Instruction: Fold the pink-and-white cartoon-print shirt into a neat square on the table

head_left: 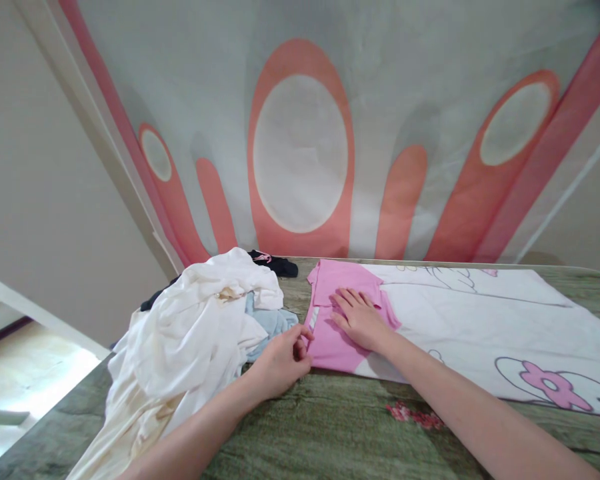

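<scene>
A long pink-and-white nightdress (445, 320) with cartoon line prints lies flat, folded lengthwise, its pink top end towards the left. At that end, the near left edge of the pink cloth is pinched between the curled fingers of my left hand (283, 360). My right hand (361, 320) rests palm down on the pink part, fingers spread. A pink sleeve or flap is folded over beneath its fingertips. Just left of my left hand is a loose heap of white clothes (190, 333), with a light blue piece (270, 320) showing at its right side.
Everything lies on a green, wood-patterned tabletop (300, 433) with a small red flower print (415, 417). A black cloth item (280, 267) sits behind the heap. Along the back edge rises a grey wall covering (300, 147) with coral shapes. The table's left edge drops off beside the heap.
</scene>
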The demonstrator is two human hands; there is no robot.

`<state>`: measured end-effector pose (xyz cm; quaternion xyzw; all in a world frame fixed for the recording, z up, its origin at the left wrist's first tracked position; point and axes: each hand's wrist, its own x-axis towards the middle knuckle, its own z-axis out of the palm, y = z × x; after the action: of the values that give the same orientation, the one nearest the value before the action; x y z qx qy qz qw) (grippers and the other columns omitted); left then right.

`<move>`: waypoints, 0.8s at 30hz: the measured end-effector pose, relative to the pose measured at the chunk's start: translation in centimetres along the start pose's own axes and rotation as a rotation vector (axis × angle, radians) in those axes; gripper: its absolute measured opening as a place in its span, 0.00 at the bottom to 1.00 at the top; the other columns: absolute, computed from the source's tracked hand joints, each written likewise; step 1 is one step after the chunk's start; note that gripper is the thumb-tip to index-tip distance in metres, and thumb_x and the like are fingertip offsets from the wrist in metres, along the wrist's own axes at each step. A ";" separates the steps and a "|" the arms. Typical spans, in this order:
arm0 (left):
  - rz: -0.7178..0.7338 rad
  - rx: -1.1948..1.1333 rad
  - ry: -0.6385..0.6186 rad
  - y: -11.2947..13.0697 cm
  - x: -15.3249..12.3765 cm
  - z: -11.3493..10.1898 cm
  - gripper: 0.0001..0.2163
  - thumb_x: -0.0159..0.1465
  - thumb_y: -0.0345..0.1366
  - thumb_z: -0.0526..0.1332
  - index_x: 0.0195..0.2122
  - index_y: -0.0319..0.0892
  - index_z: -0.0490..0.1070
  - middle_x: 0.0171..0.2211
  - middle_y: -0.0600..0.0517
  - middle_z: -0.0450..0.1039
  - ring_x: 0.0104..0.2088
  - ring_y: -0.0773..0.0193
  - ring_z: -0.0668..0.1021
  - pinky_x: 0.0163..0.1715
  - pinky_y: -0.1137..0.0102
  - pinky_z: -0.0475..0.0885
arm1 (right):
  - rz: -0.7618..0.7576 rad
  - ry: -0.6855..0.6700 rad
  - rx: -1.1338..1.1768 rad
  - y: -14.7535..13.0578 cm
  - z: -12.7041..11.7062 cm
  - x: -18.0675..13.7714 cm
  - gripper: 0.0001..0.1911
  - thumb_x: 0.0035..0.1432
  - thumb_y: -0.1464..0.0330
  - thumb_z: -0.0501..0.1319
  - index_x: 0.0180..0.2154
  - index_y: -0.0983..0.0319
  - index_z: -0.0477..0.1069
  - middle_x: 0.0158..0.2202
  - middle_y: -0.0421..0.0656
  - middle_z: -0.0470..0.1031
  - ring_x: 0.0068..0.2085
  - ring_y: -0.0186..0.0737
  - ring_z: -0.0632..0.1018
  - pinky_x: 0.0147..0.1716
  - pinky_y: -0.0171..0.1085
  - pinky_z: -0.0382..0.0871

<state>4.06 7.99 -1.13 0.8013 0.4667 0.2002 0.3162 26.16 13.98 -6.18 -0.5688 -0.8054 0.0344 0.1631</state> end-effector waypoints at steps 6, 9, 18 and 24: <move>0.005 0.049 -0.069 0.3 0.2 0.0 0.09 0.51 0.28 0.54 0.34 0.41 0.66 0.22 0.58 0.64 0.23 0.70 0.67 0.24 0.76 0.59 | 0.000 0.038 0.020 -0.4 -0.6 -0.2 0.28 0.62 0.55 0.43 0.59 0.60 0.56 0.62 0.46 0.53 0.61 0.47 0.53 0.58 0.49 0.41; -0.019 0.117 -0.123 0.6 0.1 -0.1 0.09 0.51 0.28 0.53 0.33 0.41 0.67 0.21 0.58 0.65 0.23 0.70 0.68 0.23 0.76 0.59 | -0.006 0.048 0.037 -0.5 -0.9 -0.3 0.28 0.62 0.54 0.42 0.58 0.60 0.56 0.62 0.47 0.54 0.62 0.46 0.52 0.58 0.49 0.40; 0.054 0.298 -0.093 2.1 1.1 -1.1 0.10 0.58 0.38 0.55 0.38 0.43 0.70 0.34 0.52 0.71 0.34 0.64 0.73 0.35 0.72 0.65 | -0.042 -0.114 0.108 1.4 -3.7 -1.5 0.30 0.62 0.54 0.43 0.60 0.62 0.52 0.63 0.49 0.50 0.62 0.48 0.52 0.58 0.51 0.45; 0.259 0.451 -0.106 4.5 7.1 3.1 0.22 0.65 0.36 0.42 0.59 0.33 0.53 0.60 0.41 0.53 0.60 0.60 0.57 0.58 0.65 0.51 | 0.019 -0.051 0.045 1.5 -3.7 -5.0 0.32 0.60 0.56 0.48 0.61 0.67 0.50 0.63 0.51 0.49 0.63 0.49 0.49 0.59 0.50 0.42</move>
<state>12.20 11.52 -0.05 0.9140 0.3757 0.0877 0.1254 30.14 9.37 -4.16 -0.5717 -0.8028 0.0683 0.1548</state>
